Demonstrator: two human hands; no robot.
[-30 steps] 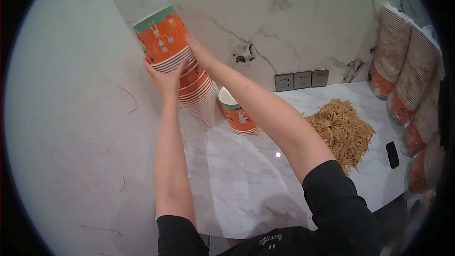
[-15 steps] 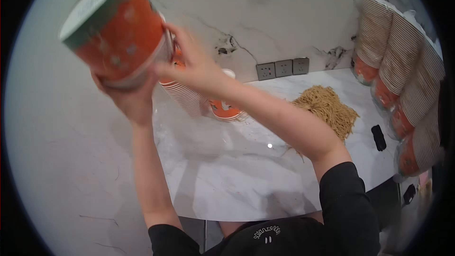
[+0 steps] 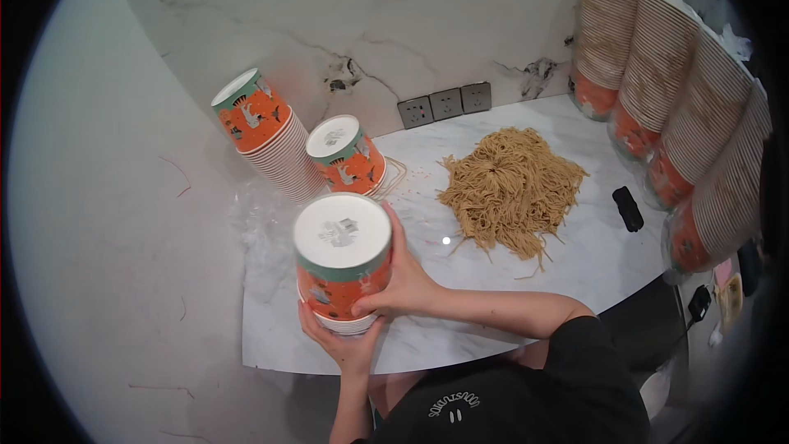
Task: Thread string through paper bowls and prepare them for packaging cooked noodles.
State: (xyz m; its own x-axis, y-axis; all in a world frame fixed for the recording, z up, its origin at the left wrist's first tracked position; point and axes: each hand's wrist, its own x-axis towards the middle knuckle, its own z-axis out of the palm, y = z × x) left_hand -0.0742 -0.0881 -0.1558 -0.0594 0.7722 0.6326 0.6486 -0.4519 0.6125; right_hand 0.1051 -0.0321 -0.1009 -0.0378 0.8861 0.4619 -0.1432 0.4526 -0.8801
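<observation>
A short stack of orange paper tubs, turned upside down with a white base and green band on top, is between my hands at the near left of the table. My left hand wraps the lower rims from the near side. My right hand grips the stack's right side. Whether the lowest rim touches the table cannot be made out. Behind it stand a short inverted stack and a tall stack of the same tubs. Tan loops lie beside the short stack.
A heap of tan noodle-like strands lies mid-table. Tall wrapped tub stacks line the right side, near a small black object. Clear plastic film lies at the left edge. Wall sockets sit behind.
Both hands have brought the tub stack from high at the upper left down to the table's near left. Its strong tilt is gone; it is now nearly upright.
</observation>
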